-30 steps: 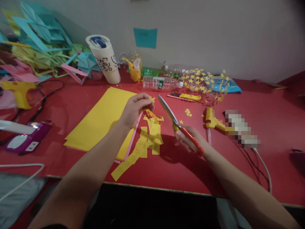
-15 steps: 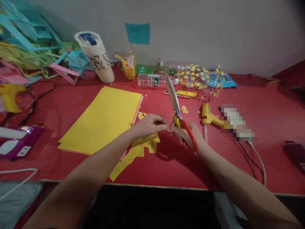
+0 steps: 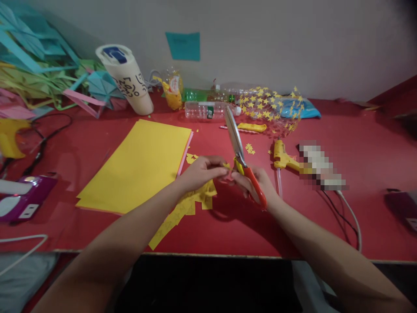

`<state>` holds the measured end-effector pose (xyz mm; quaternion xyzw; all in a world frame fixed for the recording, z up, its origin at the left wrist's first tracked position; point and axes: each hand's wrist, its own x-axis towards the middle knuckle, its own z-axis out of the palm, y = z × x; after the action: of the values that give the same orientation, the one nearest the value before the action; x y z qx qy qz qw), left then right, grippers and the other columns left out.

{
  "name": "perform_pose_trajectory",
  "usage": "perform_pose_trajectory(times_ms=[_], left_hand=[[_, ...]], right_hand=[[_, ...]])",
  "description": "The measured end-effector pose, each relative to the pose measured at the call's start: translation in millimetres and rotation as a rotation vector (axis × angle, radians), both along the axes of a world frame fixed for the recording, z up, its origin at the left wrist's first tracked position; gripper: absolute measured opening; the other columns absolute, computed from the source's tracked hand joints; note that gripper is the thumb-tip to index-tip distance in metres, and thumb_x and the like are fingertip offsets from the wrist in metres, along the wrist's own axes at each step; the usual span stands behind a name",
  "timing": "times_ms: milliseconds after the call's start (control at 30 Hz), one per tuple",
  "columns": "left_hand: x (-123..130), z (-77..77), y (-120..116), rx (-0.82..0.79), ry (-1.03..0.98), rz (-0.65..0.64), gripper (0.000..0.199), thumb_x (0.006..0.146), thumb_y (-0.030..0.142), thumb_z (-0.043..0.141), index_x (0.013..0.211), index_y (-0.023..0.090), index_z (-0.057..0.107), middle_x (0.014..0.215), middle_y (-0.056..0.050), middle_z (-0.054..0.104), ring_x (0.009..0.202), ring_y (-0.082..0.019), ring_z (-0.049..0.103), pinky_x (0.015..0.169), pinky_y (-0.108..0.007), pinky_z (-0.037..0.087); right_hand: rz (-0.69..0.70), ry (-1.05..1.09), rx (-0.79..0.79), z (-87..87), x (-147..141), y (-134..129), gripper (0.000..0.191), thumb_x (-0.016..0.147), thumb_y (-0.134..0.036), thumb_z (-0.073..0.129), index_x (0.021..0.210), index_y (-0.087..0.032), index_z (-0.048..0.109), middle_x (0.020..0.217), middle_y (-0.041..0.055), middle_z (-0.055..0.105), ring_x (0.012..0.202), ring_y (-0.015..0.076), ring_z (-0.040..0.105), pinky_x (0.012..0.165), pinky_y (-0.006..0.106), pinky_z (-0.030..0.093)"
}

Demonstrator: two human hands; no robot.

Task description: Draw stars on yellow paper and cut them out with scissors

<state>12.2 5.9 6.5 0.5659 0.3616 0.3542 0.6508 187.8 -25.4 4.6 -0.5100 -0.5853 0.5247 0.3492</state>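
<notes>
My right hand (image 3: pixel 252 184) is closed around a pair of scissors (image 3: pixel 250 171) with red and yellow handles, blades pointing up and away. Between the fingertips of my left hand (image 3: pixel 206 171) is a small yellow paper piece (image 3: pixel 226 166); its exact shape is too small to make out. The fingertips of both hands nearly meet. Yellow paper scraps (image 3: pixel 190 204), some with drawn outlines, lie under and beside my left wrist. To the left rests a stack of yellow sheets (image 3: pixel 140 161), with pink paper beneath. Small cut yellow stars (image 3: pixel 250 148) lie beyond my right hand.
A yellow glue gun (image 3: pixel 283 157) lies to the right, beside a blurred-out object (image 3: pixel 321 165) and cables. Plastic bottles (image 3: pixel 208 111), a yellow cutter (image 3: pixel 252 127) and a star-covered clear object (image 3: pixel 269 106) lie behind. A white tumbler (image 3: pixel 128 82) stands back left, near folded paper shapes (image 3: pixel 39 69).
The yellow paper piece now shows more clearly at my left fingertips, and my right fingertips have shifted slightly. The scissors stay in my right hand. The whole view has moved a little.
</notes>
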Motion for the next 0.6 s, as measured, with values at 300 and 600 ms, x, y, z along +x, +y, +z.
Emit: perform_pose_trajectory(times_ms=[300, 600], left_hand=[[-16.8, 5.1, 17.4, 0.082, -0.266, 0.438, 0.005, 0.062, 0.020, 0.069, 0.059, 0.018, 0.066, 0.057, 0.002, 0.063, 0.054, -0.009, 0.057, 0.058, -0.024, 0.049], [-16.5, 6.6, 15.8, 0.103, -0.273, 0.505, 0.009, 0.066, 0.017, 0.064, 0.057, 0.019, 0.065, 0.056, 0.002, 0.062, 0.054, -0.008, 0.055, 0.056, -0.023, 0.048]], right_hand=[[0.224, -0.186, -0.021, 2.5, 6.8, 1.3, 0.053, 0.073, -0.072, 0.063, 0.068, -0.023, 0.044, 0.050, -0.0073, 0.040, 0.048, 0.0100, 0.041, 0.051, 0.026, 0.039], [0.274, -0.146, -0.038, 1.2, 6.8, -0.3, 0.057, 0.074, -0.076, 0.061, 0.067, -0.023, 0.040, 0.053, -0.0067, 0.042, 0.047, 0.0083, 0.038, 0.049, 0.026, 0.038]])
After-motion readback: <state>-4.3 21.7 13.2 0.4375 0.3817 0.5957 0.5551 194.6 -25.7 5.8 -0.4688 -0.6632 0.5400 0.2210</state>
